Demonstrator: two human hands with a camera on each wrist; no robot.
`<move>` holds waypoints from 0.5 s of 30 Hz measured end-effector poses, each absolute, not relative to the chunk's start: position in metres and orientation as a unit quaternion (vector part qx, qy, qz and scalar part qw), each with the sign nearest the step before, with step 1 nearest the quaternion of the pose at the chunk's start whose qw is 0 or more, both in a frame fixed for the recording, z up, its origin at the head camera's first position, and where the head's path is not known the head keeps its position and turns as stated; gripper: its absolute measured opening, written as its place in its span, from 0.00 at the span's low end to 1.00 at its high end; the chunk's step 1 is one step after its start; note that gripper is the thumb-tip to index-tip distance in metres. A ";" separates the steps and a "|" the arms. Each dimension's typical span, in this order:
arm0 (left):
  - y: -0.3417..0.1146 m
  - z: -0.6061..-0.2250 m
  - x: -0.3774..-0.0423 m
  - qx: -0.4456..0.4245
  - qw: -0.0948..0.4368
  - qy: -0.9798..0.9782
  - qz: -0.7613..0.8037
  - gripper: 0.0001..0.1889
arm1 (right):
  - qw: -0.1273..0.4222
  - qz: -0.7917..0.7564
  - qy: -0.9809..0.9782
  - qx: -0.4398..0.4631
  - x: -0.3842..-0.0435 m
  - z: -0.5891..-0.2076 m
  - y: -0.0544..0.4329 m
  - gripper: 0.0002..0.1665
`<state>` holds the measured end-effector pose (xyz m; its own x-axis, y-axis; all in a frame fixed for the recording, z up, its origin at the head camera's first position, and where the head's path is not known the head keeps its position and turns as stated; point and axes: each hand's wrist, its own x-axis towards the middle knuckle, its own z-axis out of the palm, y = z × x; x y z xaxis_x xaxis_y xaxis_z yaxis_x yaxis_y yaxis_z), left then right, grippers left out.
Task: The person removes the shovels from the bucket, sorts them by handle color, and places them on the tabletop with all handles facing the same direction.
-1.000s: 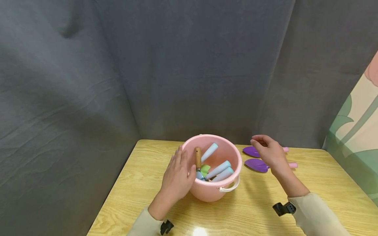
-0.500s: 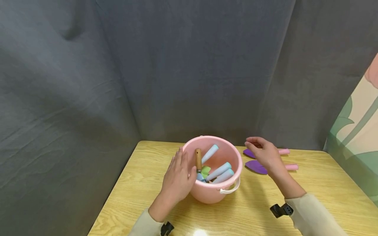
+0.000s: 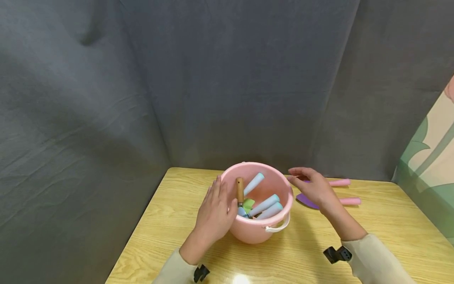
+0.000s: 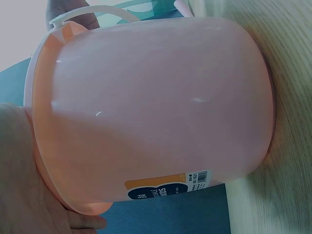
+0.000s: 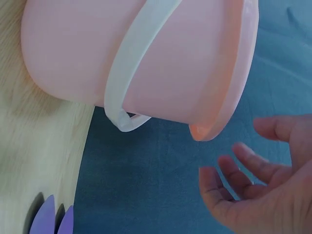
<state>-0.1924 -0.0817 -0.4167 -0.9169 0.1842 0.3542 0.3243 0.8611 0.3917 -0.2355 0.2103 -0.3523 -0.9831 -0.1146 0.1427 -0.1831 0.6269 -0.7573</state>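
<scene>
A pink bucket [image 3: 250, 234] stands upright on the table, its white carrying handle [image 3: 280, 227] hanging down on the right. Several tools lie inside: one wooden handle [image 3: 240, 190], light blue handles [image 3: 264, 205] and a green piece [image 3: 248, 204]; their lower ends are mostly hidden. My left hand [image 3: 214, 213] rests with straight fingers along the bucket's left rim. At the opposite rim, my right hand [image 3: 313, 187] hovers with loosely bent fingers; in the right wrist view, nothing is between the fingers [image 5: 209, 187] and they stand apart from the rim.
Two purple hand trowels with pink handles lie right of the bucket, one farther back [image 3: 339, 182] and one nearer [image 3: 349, 201], partly behind my right hand. A dark grey cloth [image 3: 230, 90] hangs behind the wooden table [image 3: 170, 213].
My right hand has moved left from above the purple trowels to the bucket's right rim. The left hand stays on the left rim.
</scene>
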 end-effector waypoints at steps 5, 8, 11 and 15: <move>-0.081 -0.416 -0.192 -0.130 0.148 -0.955 -0.223 0.36 | 0.025 0.410 -0.906 0.104 -0.235 -0.350 0.205 0.26; -0.082 -0.416 -0.192 -0.130 0.146 -0.955 -0.222 0.35 | 0.022 0.398 -0.910 0.115 -0.235 -0.349 0.202 0.24; -0.082 -0.417 -0.192 -0.129 0.147 -0.955 -0.222 0.35 | 0.022 0.386 -0.913 0.128 -0.235 -0.348 0.200 0.23; -0.081 -0.416 -0.192 -0.131 0.145 -0.955 -0.222 0.35 | 0.027 0.373 -0.917 0.139 -0.235 -0.348 0.200 0.22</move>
